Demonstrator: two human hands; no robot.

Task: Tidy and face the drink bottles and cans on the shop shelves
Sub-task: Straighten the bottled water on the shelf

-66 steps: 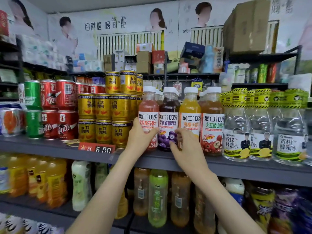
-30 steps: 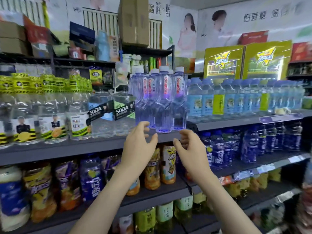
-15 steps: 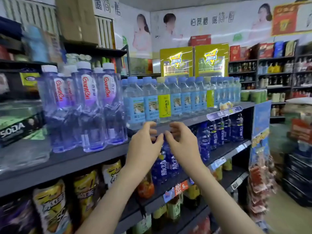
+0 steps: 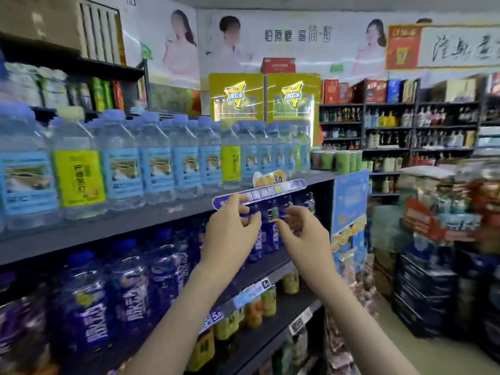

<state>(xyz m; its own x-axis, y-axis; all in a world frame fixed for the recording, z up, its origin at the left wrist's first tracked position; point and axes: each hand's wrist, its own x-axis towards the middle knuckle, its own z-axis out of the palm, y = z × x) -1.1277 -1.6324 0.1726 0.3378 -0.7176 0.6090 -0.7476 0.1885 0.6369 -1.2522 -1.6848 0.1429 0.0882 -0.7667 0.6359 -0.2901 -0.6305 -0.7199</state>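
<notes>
A row of clear water bottles with blue labels [image 4: 157, 169] stands on the grey upper shelf [image 4: 108, 226], with two yellow-labelled bottles [image 4: 78, 177] among them. Dark blue drink bottles [image 4: 130, 288] fill the shelf below. My left hand [image 4: 230, 231] and my right hand [image 4: 303, 234] hover side by side in front of the blue bottles near the shelf's right end, fingers loosely curled, holding nothing. A purple price strip [image 4: 259, 193] hangs on the shelf edge just above my left hand's fingers.
Green cups [image 4: 341, 161] sit at the shelf's right end beside a blue hanging poster [image 4: 349, 201]. Two yellow display boxes [image 4: 265, 96] stand behind the bottles. Stacked dark crates [image 4: 427, 290] and goods line the aisle on the right; far shelves hold bottles.
The view has swept right along the shelves, from cans and juice bottles past large water bottles to the blue-labelled water. Both hands travelled along, staying raised and holding nothing.
</notes>
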